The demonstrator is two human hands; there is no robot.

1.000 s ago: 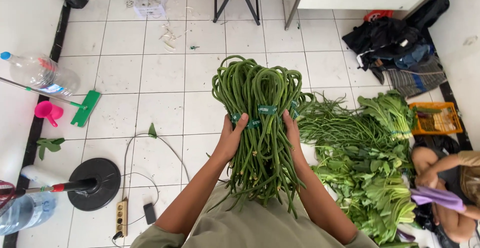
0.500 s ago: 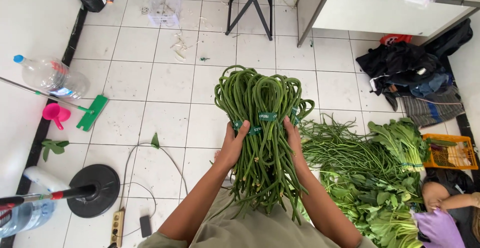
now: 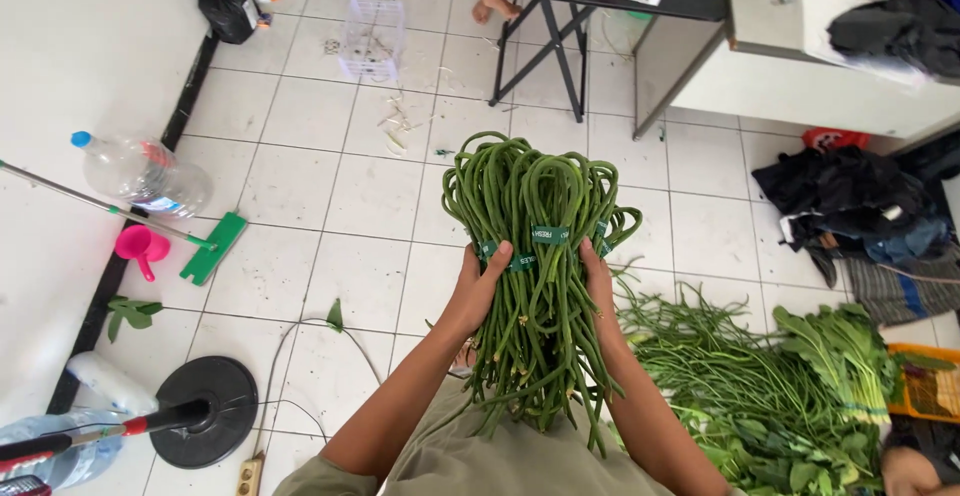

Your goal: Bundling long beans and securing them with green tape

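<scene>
A thick bundle of green long beans (image 3: pixel 535 256), folded over at the top and bound with green tape bands, is held upright in front of me. My left hand (image 3: pixel 478 286) grips its left side just under the bands. My right hand (image 3: pixel 598 281) presses against its right side at the same height. The cut ends hang down over my lap.
Loose long beans and leafy greens (image 3: pixel 780 396) lie on the tiled floor at the right, next to an orange crate (image 3: pixel 925 386). A folding table (image 3: pixel 560 16), dark clothes (image 3: pixel 860 201), a large water bottle (image 3: pixel 140 171), a green mop (image 3: pixel 205 246) and a fan base (image 3: pixel 205 411) stand around.
The bundle has been lifted a little higher with both hands still on it. The view has tilted up, showing more of the table and the cabinet at the back.
</scene>
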